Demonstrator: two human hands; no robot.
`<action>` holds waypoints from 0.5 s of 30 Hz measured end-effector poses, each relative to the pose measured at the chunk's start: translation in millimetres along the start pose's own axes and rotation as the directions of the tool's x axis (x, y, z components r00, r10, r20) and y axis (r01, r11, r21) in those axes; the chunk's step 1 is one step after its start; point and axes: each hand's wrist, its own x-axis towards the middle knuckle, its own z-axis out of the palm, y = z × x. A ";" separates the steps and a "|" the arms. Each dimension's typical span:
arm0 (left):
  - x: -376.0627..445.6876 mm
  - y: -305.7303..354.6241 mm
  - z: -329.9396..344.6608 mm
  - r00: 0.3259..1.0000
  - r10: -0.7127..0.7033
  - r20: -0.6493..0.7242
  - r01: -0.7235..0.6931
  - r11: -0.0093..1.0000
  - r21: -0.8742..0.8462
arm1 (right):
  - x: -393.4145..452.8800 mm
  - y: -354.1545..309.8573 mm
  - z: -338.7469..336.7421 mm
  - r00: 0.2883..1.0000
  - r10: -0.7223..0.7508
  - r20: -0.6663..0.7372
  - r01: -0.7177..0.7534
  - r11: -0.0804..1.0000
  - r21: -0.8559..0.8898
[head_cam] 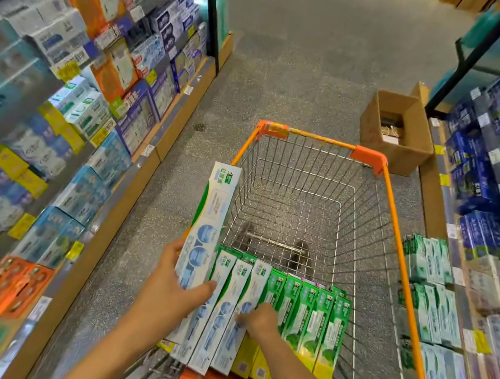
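Risk: the toothpaste box point(211, 216) is long, and the left hand point(175, 279) clamps only its near end, thumb across the face. The far end hangs at the left side of the cart point(368, 159) and could snag the wire and twist loose.

Right hand point(257, 320) lies curled on the white-blue boxes point(222, 316), lower centre; gripping or pressing, cannot tell.

Held box: white-blue, green edge, undented, left of centre.

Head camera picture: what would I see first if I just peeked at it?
Probably the orange-rimmed shopping cart in the middle of the aisle, with green boxes standing in a row at its near end. Then the left hand gripping a long white-blue box at the cart's left edge, while the right hand touches the row.
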 end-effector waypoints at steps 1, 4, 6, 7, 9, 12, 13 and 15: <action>0.9 0.2 0.5 1.000 0.006 -0.003 -0.006 1.000 0.001 | -3.6 -2.1 -7.5 1.000 -0.018 -0.020 0.019 0.999 0.029; 3.6 4.8 3.7 0.999 0.038 -0.015 -0.038 0.999 -0.015 | -39.4 -28.5 -53.3 0.963 -0.171 -0.207 0.230 0.923 0.309; 5.0 11.3 9.4 0.997 0.075 -0.014 -0.075 0.997 -0.012 | -83.7 -58.0 -91.7 0.931 -0.304 -0.202 0.363 0.714 0.599; 6.2 14.3 14.3 0.995 0.099 -0.001 -0.099 0.995 -0.012 | -106.9 -70.3 -107.0 0.914 -0.377 -0.151 0.371 0.624 0.688; 6.6 21.0 28.0 0.987 0.158 0.032 -0.157 0.987 -0.019 | -143.3 -85.1 -124.5 0.873 -0.472 -0.125 0.444 0.659 0.607; 3.8 28.6 45.3 0.970 0.210 0.125 -0.214 0.977 0.016 | -152.8 -79.8 -130.7 0.860 -0.451 -0.240 0.510 0.785 0.352; 2.6 29.0 48.3 0.958 0.210 0.197 -0.223 0.974 0.048 | -150.6 -73.8 -130.7 0.869 -0.426 -0.252 0.492 0.798 0.347; 0.8 24.4 49.5 0.910 0.183 0.371 -0.244 0.962 0.122 | -140.8 -59.6 -129.7 0.902 -0.370 -0.222 0.430 0.802 0.415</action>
